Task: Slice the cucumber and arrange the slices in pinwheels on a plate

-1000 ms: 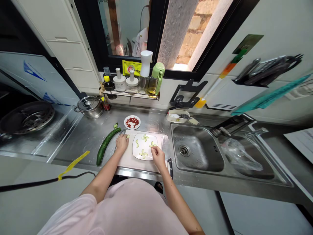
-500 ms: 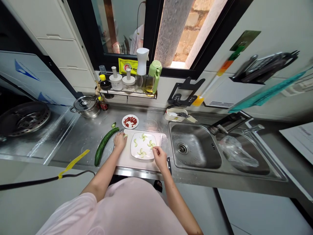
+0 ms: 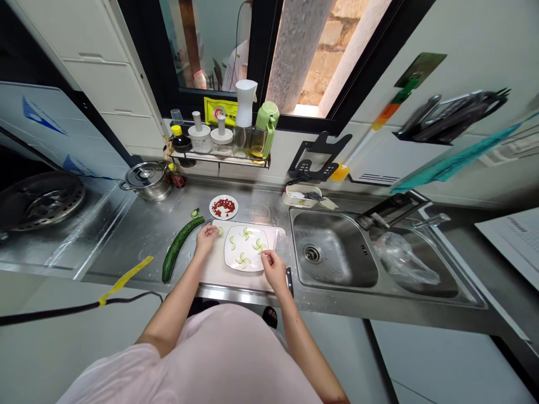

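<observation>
On a pale cutting board stands a white squarish plate with thin cucumber slices laid out in several small fanned groups. My left hand is over the board's left side, its fingertips closed on a cucumber slice. At the plate's right edge, my right hand is pinched together, its fingertips on a slice of the right-hand cucumber group. A long cucumber lies left of the board, with small cucumber pieces by its far end.
Behind the board sits a small plate of red bits. A knife handle shows beside my right wrist. The sink is to the right, a lidded pot to the left. Bottles and jars fill a wall shelf.
My left hand has risen slightly from the board, and the slice at its fingertips shows more clearly. My right hand has shifted slightly left, staying at the plate's right edge.
</observation>
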`<action>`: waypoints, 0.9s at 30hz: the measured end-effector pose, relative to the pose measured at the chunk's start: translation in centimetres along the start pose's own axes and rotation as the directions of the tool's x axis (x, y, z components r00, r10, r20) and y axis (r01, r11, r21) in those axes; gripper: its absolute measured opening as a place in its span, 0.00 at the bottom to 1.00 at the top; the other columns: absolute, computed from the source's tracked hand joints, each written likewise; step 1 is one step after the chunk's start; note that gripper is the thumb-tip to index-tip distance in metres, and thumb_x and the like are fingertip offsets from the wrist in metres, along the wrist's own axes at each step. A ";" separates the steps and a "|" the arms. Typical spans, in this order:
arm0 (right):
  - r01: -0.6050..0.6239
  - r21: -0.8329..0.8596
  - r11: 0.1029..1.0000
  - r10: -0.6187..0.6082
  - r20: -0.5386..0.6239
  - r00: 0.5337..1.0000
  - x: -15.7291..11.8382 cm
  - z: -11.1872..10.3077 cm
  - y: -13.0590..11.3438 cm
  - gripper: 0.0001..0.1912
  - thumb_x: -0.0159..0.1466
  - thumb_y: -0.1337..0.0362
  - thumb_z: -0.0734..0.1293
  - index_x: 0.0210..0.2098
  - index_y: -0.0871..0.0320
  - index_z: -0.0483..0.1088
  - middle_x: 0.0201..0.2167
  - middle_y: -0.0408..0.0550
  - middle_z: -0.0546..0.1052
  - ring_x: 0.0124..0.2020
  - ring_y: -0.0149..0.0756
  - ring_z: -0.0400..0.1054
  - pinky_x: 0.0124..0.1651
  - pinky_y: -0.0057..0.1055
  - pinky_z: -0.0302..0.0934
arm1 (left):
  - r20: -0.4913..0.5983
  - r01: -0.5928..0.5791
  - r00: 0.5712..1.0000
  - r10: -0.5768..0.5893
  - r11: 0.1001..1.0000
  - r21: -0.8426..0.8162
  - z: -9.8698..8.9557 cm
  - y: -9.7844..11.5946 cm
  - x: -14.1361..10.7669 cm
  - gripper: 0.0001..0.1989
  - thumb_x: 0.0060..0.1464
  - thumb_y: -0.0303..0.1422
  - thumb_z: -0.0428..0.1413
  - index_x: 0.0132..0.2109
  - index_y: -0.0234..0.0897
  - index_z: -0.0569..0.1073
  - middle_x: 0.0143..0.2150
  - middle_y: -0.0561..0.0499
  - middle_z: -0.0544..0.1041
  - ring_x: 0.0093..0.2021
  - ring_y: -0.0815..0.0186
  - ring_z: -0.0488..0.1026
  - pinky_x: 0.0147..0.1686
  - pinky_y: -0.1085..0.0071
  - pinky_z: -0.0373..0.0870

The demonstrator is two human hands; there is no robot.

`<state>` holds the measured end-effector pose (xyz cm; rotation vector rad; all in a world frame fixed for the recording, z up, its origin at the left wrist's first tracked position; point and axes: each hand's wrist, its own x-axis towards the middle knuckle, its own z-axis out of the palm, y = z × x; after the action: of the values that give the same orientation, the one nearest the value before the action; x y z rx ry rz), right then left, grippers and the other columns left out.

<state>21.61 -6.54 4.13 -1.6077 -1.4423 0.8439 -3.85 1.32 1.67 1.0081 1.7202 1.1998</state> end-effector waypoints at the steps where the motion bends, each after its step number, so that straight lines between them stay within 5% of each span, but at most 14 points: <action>1: -0.002 0.010 1.000 0.002 0.004 1.000 0.0 0.0 -0.6 0.16 0.61 0.54 0.60 0.34 0.59 0.72 0.21 0.41 0.68 0.24 0.31 0.61 0.30 0.26 0.54 | 0.038 -0.005 0.999 0.008 0.997 -0.074 0.0 0.7 -0.7 0.17 0.45 0.40 0.58 0.41 0.34 0.71 0.33 0.49 0.77 0.34 0.68 0.74 0.37 0.72 0.68; 8: 0.119 0.120 0.986 -0.122 0.015 0.992 0.8 0.0 -6.3 0.15 0.61 0.56 0.62 0.40 0.60 0.72 0.31 0.46 0.74 0.30 0.31 0.65 0.35 0.27 0.60 | 0.256 -0.027 0.960 0.112 0.949 -0.313 0.0 7.1 -6.4 0.19 0.43 0.41 0.63 0.41 0.35 0.72 0.31 0.52 0.75 0.34 0.69 0.73 0.37 0.72 0.69; 13: 0.182 0.174 0.968 -0.185 0.002 0.983 1.5 -0.3 -9.4 0.14 0.62 0.57 0.62 0.41 0.59 0.72 0.34 0.48 0.75 0.33 0.32 0.66 0.33 0.26 0.60 | 0.279 -0.058 0.944 0.175 0.923 -0.381 -0.3 10.2 -8.1 0.18 0.44 0.39 0.63 0.41 0.36 0.71 0.30 0.54 0.73 0.32 0.71 0.71 0.35 0.75 0.67; 22: 0.206 0.295 0.933 -0.230 0.050 0.972 2.1 -1.1 -13.2 0.13 0.62 0.56 0.64 0.42 0.56 0.71 0.36 0.47 0.74 0.37 0.34 0.68 0.33 0.27 0.60 | 0.283 -0.121 0.924 0.255 0.902 -0.415 -1.3 13.2 -9.9 0.16 0.46 0.36 0.64 0.41 0.37 0.71 0.30 0.55 0.72 0.31 0.73 0.69 0.34 0.77 0.64; 27: 0.288 0.298 0.910 -0.353 0.195 0.915 2.4 -1.2 -14.0 0.09 0.63 0.57 0.64 0.38 0.54 0.72 0.38 0.46 0.74 0.40 0.35 0.67 0.36 0.29 0.60 | 0.316 -0.170 0.901 0.296 0.913 -0.370 -1.4 13.9 -10.2 0.16 0.45 0.36 0.64 0.42 0.37 0.71 0.29 0.55 0.72 0.30 0.73 0.69 0.34 0.76 0.63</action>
<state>16.56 -3.90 17.19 -1.0542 -1.6340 1.0133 0.93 -5.23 16.94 1.1652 1.0798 1.3048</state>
